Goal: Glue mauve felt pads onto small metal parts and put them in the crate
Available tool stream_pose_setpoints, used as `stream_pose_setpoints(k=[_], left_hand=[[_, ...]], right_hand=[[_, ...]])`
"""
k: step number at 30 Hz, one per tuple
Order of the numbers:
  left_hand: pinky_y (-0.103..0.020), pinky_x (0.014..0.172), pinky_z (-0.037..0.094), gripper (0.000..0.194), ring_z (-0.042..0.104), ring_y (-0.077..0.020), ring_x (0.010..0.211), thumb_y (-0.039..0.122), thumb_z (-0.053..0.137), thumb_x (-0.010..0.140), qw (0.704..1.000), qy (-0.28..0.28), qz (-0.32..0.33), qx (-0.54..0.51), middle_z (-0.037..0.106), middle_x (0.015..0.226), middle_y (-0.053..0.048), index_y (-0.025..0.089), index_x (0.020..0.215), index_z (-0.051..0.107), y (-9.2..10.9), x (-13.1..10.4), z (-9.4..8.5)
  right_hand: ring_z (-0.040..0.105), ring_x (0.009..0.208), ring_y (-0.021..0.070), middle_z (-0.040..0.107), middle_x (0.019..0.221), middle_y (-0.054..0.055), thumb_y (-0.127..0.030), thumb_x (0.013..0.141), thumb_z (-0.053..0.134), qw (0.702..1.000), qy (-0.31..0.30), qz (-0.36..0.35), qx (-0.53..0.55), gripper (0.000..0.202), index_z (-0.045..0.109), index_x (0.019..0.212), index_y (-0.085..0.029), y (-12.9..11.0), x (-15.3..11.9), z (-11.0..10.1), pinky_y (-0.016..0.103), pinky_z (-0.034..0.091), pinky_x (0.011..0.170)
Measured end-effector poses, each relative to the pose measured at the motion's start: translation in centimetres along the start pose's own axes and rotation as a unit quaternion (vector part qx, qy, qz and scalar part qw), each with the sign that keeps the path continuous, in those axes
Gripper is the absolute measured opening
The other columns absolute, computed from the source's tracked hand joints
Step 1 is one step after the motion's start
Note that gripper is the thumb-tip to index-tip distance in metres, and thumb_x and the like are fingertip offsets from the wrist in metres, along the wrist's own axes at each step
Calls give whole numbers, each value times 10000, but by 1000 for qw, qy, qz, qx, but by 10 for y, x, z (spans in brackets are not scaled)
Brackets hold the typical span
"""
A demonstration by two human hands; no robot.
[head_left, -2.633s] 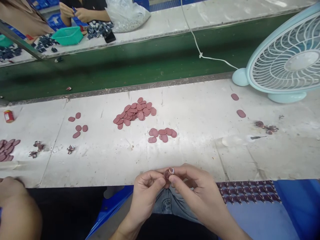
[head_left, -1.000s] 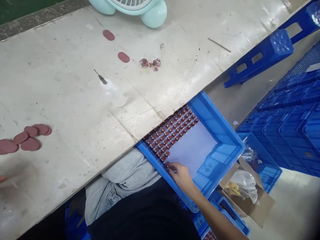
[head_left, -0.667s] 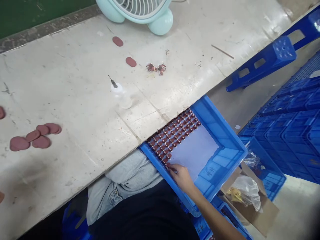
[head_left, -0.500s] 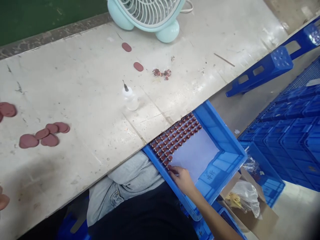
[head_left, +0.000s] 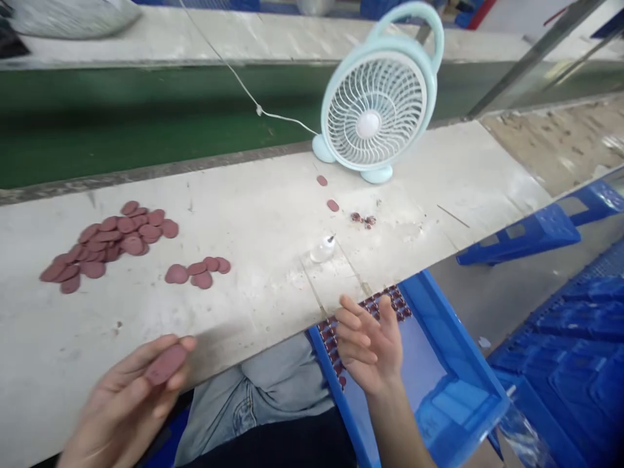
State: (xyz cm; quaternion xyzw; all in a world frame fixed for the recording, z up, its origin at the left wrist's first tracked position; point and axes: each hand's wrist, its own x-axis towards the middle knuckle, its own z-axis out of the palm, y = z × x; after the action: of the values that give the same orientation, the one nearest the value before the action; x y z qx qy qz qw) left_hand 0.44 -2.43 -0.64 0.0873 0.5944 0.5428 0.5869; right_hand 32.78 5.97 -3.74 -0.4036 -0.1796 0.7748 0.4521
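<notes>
Between the fingers and thumb of my left hand (head_left: 131, 396) is a reddish-brown oval disc (head_left: 166, 364), over the table's front edge. My right hand (head_left: 365, 344) is raised palm up with its fingers apart and holds nothing, above the left side of a blue crate (head_left: 453, 331). Rows of small dark red pieces (head_left: 400, 302) line that crate's sheet, partly hidden by this hand. A large pile of similar discs (head_left: 124, 227) lies on the left of the table, with a smaller group (head_left: 202, 279) to its right. A small white bottle with a dark tip (head_left: 322, 249) is on the table.
A light blue fan (head_left: 373, 123) stands at the table's back, its cord running left. Two single discs (head_left: 332, 205) and some dark red bits (head_left: 363, 221) lie before it. Blue plastic stools (head_left: 521, 235) and stacked blue crates (head_left: 580, 325) are at the right.
The view has tilted up and left. My right hand has left the row of pieces in the crate and opened. My left hand, barely visible before, now shows with a disc.
</notes>
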Motion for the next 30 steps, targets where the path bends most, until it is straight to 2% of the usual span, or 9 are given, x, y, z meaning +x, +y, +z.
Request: stream_pose_setpoints(k=[3,5,7,9,12,14,20,25,30], left_hand=[[-145,446,463,383,682,-168,734,339,936,627,998,-43,-19,-40,808,1043,-97,243,981,826,-16,-5,23],[-133,485,484,353,715,-176,794,316,917,673,993,-87,-36,-75,801,1059,-113,221,999,823,-23,-7,33],[-119,498,490,328,730,-170,808,286,895,710,981,-149,-46,-114,796,1075,-123,204,1018,817,-28,-5,36],[-109,519,500,307,737,-159,830,258,861,755,970,-190,-44,-149,790,1101,-118,203,1053,807,-32,-1,35],[-114,582,535,269,744,-150,872,226,802,825,961,-210,-42,-173,785,1134,-104,210,1094,793,-37,3,33],[-133,627,558,265,750,-158,897,222,788,843,960,-210,-45,-177,785,1148,-104,208,1108,789,-39,4,35],[-175,757,570,283,751,-184,989,244,788,855,960,-206,-52,-182,800,1123,-108,196,1134,781,-44,0,43],[-255,864,573,314,753,-177,927,288,814,830,961,-198,-59,-183,807,1111,-96,202,1131,784,-44,-2,44],[-310,882,562,321,737,-174,855,309,837,803,960,-203,-51,-188,810,1083,-90,199,1101,794,-42,-2,46]], right_hand=[[438,516,-1,582,835,-18,-783,911,393,970,-127,51,202,783,657,1248,-128,0,44,38,-26,303,329],[490,553,-1,595,850,-24,-716,939,442,946,-179,44,266,711,629,1269,-115,-4,68,54,-36,369,380],[489,529,10,563,764,-55,-581,987,499,939,-204,32,275,506,651,1195,-144,-9,85,64,-17,407,397],[432,459,16,496,672,-81,-476,1010,522,957,-185,22,223,345,674,1085,-176,-13,89,72,5,389,368],[366,381,31,462,611,-82,-512,967,550,993,-90,-16,74,326,684,994,-215,-11,69,83,71,351,307],[405,356,62,508,597,-64,-571,905,598,997,-49,-54,-28,346,679,982,-244,0,45,93,140,357,274],[594,452,167,644,632,-36,-498,915,655,946,1,-199,-255,249,628,1086,-318,46,-12,114,296,499,422],[694,603,262,708,762,-21,-488,953,584,903,11,-247,-351,208,578,1147,-414,60,-18,114,442,558,560],[721,674,292,709,812,-3,-440,948,589,890,7,-269,-368,229,574,1171,-390,64,-16,110,480,564,612]])
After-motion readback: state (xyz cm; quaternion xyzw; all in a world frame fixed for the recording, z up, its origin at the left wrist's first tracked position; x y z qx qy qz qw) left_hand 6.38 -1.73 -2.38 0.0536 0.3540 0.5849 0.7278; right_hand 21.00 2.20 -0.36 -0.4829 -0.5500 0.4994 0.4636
